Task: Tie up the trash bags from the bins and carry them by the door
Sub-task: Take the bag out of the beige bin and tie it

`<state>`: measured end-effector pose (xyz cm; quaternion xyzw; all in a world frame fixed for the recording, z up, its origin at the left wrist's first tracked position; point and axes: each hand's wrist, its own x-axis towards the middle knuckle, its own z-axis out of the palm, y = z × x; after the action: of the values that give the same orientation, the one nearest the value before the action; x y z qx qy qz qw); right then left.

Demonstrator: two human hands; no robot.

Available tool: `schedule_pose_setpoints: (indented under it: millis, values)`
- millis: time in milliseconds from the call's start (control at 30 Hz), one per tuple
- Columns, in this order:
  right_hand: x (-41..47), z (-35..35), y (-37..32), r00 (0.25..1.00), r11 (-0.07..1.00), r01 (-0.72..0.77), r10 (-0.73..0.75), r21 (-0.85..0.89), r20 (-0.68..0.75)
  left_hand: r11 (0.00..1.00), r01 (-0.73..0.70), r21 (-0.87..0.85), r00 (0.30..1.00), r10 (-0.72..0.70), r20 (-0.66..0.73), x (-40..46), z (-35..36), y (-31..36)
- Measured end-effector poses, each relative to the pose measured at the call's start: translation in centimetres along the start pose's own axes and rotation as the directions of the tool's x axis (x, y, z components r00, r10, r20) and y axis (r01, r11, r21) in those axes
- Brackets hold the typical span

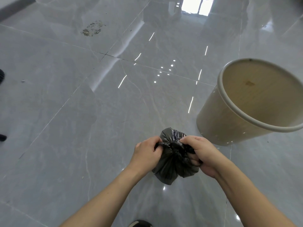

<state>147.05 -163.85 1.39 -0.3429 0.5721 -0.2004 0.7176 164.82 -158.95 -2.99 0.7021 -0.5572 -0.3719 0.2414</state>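
Note:
A small black trash bag point(172, 167) hangs low over the grey floor, its top bunched together. My left hand point(146, 154) pinches the gathered plastic on the bag's left side. My right hand point(200, 153) grips the twisted plastic on the right side, with a loop of it around the fingers. A round beige bin point(218, 115) stands just right of the bag, with no liner in it and a small stain on its bottom.
Glossy grey floor tiles point(82, 112) spread all around. A brownish stain point(92, 28) marks the floor at the far left. Dark objects point(2, 76) poke in at the left edge. The tip of a shoe point(141, 223) shows at the bottom edge.

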Motion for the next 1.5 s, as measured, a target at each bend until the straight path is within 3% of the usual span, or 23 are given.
schedule_pose_setpoints:
  millis: [133,267,333,433,600,667,733,800,867,933,1100,1233,1333,1400,1500]
  values:
    - [0.3,-0.3,0.3,1.000,1.000,-0.017,0.017,-0.002,-0.012,0.999,0.021,0.025,1.000,-0.021,-0.013,0.3,-0.3,-0.2]
    - [0.4,-0.3,0.5,0.998,0.985,-0.015,0.005,0.174,0.057,0.999,0.045,-0.002,0.999,-0.045,0.003,0.6,-0.5,-0.2]
    - [0.6,-0.1,0.7,1.000,0.993,-0.013,0.011,0.118,0.020,0.997,0.071,-0.034,0.997,-0.070,0.042,0.6,-0.7,-0.2]
    - [0.9,0.0,1.0,0.996,0.994,-0.014,0.005,-0.106,-0.093,0.983,0.116,-0.140,0.991,-0.106,0.080,0.3,-1.3,-0.3]
    - [1.3,-0.6,1.4,0.991,1.000,-0.002,0.004,0.020,-0.136,0.949,0.036,-0.314,0.993,0.000,0.114,-1.0,-1.5,-0.9]
    - [1.2,-0.4,1.5,0.992,0.999,-0.004,0.011,0.051,-0.126,0.971,-0.034,-0.235,0.992,0.061,0.108,-1.1,-1.3,-1.1]
    - [1.1,-0.1,1.5,0.994,0.998,-0.005,0.012,0.069,-0.105,0.990,-0.133,-0.053,0.987,0.137,0.089,-0.9,-0.8,-1.1]
    - [0.9,0.3,1.4,0.996,0.995,0.003,0.005,0.095,-0.089,0.967,-0.206,0.148,0.978,0.200,0.053,-0.6,-0.2,-0.8]
    - [0.8,0.7,1.2,0.997,0.993,0.015,-0.006,0.116,-0.080,0.942,-0.233,0.241,0.972,0.235,0.020,-0.3,0.2,-0.5]
    - [0.9,0.6,0.8,0.993,0.994,0.028,-0.015,0.108,-0.114,0.953,-0.236,0.189,0.971,0.239,0.010,-0.2,-0.4,-0.1]
    - [1.1,-1.9,-0.1,0.975,0.988,0.064,-0.032,0.140,-0.219,0.972,-0.109,-0.209,0.993,0.096,-0.075,0.1,-3.8,-0.1]
    - [1.3,-2.1,-0.3,0.963,0.997,0.078,-0.078,-0.010,-0.258,0.989,0.114,-0.099,0.985,-0.125,-0.115,0.5,-4.8,-1.9]
    - [1.7,-1.4,-0.4,0.945,0.991,0.076,-0.107,-0.110,-0.310,0.953,0.293,0.081,0.956,-0.292,-0.027,1.0,-5.0,-3.4]
    - [1.9,-1.1,-0.2,0.934,0.985,0.079,-0.128,-0.156,-0.332,0.930,0.295,0.219,0.955,-0.294,-0.040,1.2,-4.7,-3.6]
    - [2.0,-0.7,0.4,0.950,0.980,0.053,-0.108,-0.192,-0.293,0.946,0.131,0.295,0.985,-0.091,-0.147,0.5,-3.4,-2.2]
